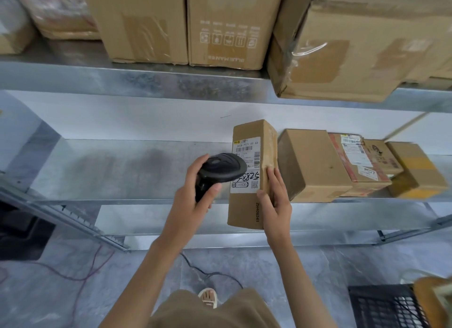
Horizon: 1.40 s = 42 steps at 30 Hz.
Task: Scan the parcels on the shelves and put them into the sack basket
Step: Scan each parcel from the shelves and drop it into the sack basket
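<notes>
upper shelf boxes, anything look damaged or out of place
Yes. The large cardboard box at the right of the upper shelf sits tilted, its lower corner jutting past the shelf edge, with creased sides and loose clear tape peeling off. The two upright boxes beside it look sound.

White wall (137, 117), grey tiled floor (281, 266).

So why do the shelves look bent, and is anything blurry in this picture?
Head view: the wide-angle lens bows the grey metal shelves; the tall brown cardboard parcel with its white label is sharp, while the boxes at the right edge and the black plastic basket smear.
</notes>
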Motion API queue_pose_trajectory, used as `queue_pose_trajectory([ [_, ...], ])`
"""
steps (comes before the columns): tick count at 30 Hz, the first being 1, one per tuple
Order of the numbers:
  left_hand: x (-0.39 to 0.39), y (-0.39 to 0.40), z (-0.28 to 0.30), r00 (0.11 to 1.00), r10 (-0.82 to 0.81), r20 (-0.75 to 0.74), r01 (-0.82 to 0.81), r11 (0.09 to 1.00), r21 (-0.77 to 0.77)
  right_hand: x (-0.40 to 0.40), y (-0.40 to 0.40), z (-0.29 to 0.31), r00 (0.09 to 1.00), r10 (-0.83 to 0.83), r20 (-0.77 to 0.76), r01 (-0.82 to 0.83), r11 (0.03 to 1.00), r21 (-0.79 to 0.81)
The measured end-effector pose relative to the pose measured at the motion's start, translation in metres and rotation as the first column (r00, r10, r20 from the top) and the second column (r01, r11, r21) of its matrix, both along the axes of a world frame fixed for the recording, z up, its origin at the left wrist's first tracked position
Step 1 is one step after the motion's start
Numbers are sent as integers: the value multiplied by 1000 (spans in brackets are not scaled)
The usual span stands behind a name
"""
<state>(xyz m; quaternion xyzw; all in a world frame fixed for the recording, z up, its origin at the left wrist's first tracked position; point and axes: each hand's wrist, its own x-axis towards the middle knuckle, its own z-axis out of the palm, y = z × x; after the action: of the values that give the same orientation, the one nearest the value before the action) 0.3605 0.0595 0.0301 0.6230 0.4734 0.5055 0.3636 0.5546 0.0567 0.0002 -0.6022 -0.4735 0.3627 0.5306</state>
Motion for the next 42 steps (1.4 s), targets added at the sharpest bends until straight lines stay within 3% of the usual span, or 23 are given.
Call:
queue_pose_trajectory([
  [2,-10,7,7,999,24,-32,-23,999,27,8,-1,4,1000,6,30,-7,1000,22],
  [6,-6,14,15,984,136,118,-139,990,18,10,-4,1,988,-66,138,52,994,100],
  [10,15,5,16,968,110,226,-114,994,2,2,-9,-6,935,-153,321,62,959,277],
  [15,29,-4,16,962,107,250,-104,994,-26,-3,-12,-16,879,-219,423,54,928,369],
  [42,40,-4,15,939,230,255,-221,973,-63,-5,-9,-15,866,-207,455,49,941,335],
])
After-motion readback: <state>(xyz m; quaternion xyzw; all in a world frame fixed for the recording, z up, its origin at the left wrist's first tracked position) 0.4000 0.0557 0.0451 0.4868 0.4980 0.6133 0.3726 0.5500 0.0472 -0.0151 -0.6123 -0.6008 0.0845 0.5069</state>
